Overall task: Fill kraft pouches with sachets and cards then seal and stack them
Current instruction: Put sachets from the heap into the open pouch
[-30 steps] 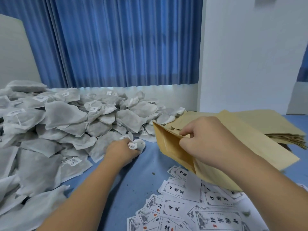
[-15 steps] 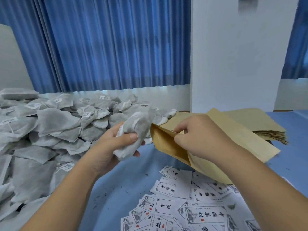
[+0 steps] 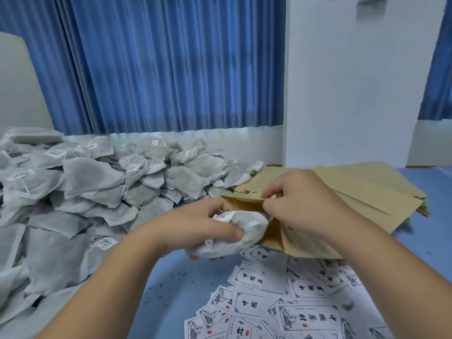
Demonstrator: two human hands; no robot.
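Blue curtains hang behind the counter where my left hand, up from the heap, now grips a sachet at the mouth of the pouch my right hand pinches open, ready for filling.

a broad white pillar rises at the far side of the blue worktop. left of the pillar, pleated blue curtains hang across the back, with paler patches of light showing through the cloth. a low white wall band runs under their hem. far left of the pillar a pale panel stands at the frame edge. right of the pillar hangs another blue curtain. dark specks dot the worktop in front of the pillar.
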